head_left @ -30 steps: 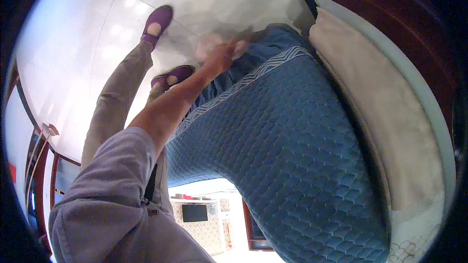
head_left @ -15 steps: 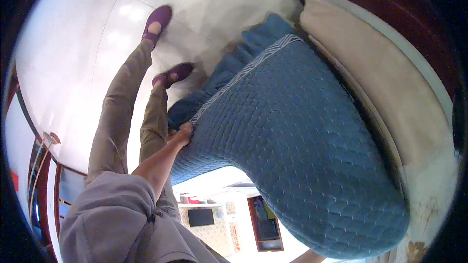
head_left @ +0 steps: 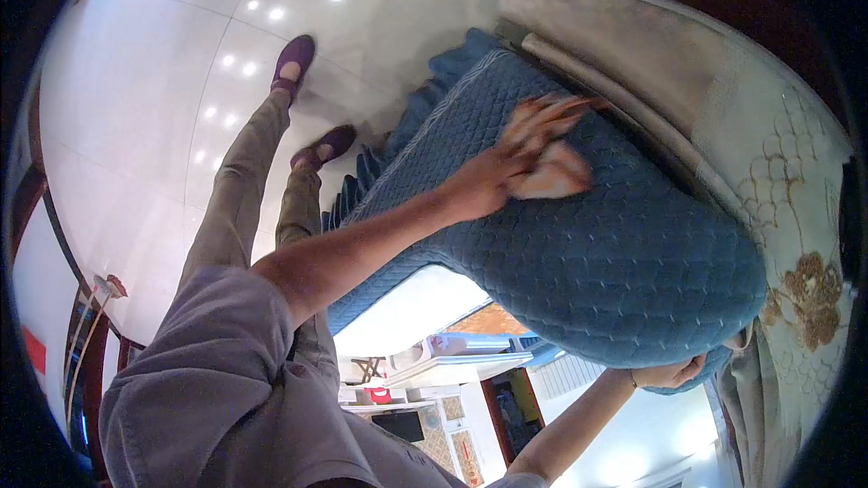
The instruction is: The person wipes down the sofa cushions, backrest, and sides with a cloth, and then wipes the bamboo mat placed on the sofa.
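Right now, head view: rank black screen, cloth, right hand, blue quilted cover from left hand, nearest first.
1. Cloth: in the left hand.
2. Blue quilted cover: beneath it, contact unclear.
3. Right hand: at the cover's edge, lower right.
4. Black screen: across the room, bottom of view.

Texts, labels, numbers, signs — none can be read

Looks down on a blue quilted cover (head_left: pixel 651 253) with a ruffled edge (head_left: pixel 448 63). Shows a motion-blurred left hand (head_left: pixel 520 149) over its upper half, a right hand (head_left: pixel 667 373) touching its rounded corner, and purple shoes (head_left: pixel 336 141) on pale, glossy floor tiles (head_left: pixel 145 99).
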Tool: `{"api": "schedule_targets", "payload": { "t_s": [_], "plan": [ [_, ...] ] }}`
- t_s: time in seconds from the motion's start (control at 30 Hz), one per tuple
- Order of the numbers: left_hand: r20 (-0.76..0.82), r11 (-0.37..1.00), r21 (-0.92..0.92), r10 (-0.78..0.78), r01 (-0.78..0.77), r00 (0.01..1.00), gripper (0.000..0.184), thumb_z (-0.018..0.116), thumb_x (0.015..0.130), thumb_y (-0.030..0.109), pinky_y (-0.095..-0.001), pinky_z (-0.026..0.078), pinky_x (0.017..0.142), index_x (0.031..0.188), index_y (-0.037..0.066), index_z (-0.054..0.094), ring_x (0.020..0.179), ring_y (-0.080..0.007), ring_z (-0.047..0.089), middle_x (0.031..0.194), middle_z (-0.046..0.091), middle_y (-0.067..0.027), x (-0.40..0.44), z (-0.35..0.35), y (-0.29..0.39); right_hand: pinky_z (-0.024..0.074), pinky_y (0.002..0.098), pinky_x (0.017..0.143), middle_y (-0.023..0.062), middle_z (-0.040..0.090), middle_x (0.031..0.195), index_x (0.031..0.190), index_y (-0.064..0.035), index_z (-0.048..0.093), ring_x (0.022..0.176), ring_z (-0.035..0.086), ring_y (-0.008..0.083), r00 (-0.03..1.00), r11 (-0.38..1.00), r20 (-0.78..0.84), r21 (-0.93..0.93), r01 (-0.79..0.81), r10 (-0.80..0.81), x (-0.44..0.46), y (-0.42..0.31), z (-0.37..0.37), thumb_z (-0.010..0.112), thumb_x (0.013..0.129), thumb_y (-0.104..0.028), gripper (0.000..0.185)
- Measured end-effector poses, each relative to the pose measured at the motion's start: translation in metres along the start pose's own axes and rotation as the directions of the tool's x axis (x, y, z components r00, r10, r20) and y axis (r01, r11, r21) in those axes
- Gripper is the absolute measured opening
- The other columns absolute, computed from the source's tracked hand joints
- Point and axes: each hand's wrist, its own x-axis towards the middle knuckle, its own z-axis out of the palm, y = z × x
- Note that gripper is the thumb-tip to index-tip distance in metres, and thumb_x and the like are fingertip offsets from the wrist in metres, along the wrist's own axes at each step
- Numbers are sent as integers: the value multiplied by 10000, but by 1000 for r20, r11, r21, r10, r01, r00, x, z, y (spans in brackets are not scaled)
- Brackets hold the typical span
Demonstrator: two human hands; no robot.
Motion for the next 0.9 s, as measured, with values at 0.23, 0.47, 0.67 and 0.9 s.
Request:
{"api": "schedule_targets", "payload": {
  "t_s": [0.23,0.47,0.67,0.9],
  "plan": [
    [26,626,-224,-763,747,646,409,406,909,178,-315,351,983,1270,7,493,1157,-272,483,1208,533,-194,-240,-8,-148,505,356,769,121,578,1075,1042,15,566,911,594,234,998,999,-35,-1,47,-47,3,-1,4,419,872,-166,288],
    [267,922,383,-172,60,948,250,505,849,196,-404,364,928,1037,79,622,1187,-283,425,1143,565,-164,-210,2,-146,413,382,904,119,555,1051,1022,22,580,972,542,241,995,995,-45,-40,91,-93,-1,-5,5,442,839,-152,288],
    [379,947,43,-310,318,872,257,521,768,-14,-390,402,932,1015,34,572,1119,-351,496,1107,549,-185,28,-36,111,387,392,943,139,546,1050,993,40,554,999,518,267,988,989,-62,26,146,-144,0,0,7,415,847,-90,240],
    [-27,934,-350,-79,64,997,205,485,835,9,-376,422,876,1015,3,584,1051,-328,531,1122,541,-178,41,4,81,392,389,937,150,557,1052,977,27,542,987,521,273,971,973,-60,18,232,-230,0,1,6,383,815,19,226]
  ]
}}
